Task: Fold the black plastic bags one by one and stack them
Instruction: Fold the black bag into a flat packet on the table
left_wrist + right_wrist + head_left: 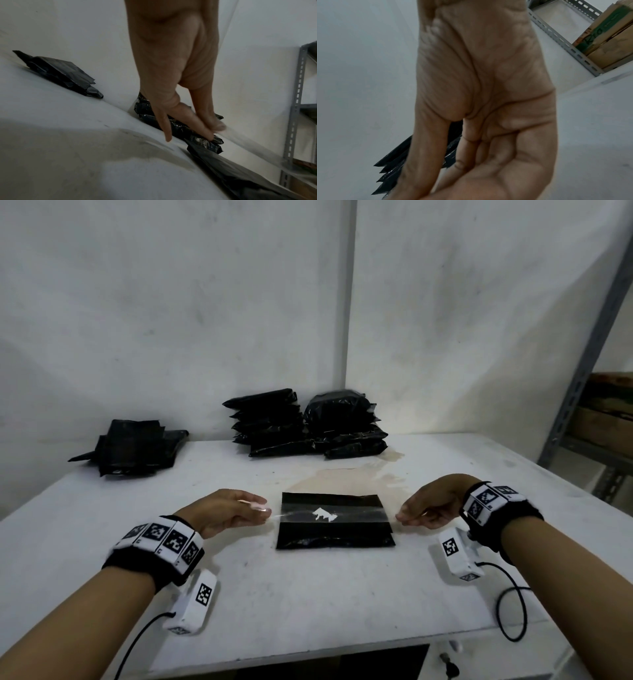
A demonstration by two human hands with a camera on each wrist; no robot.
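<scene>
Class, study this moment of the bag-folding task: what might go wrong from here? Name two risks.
1. Neither the left hand nor the right hand holds the folded bag, so its slippery layers may spring open.
2. The packet piles at the wall look uneven; a careless reach might topple them.

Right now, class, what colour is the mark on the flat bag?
White, on the black bag; clearest in the head view.

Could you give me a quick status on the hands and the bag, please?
Left hand and right hand open, flanking bag. Black bag flat, partly folded. Nothing obstructing.
</scene>
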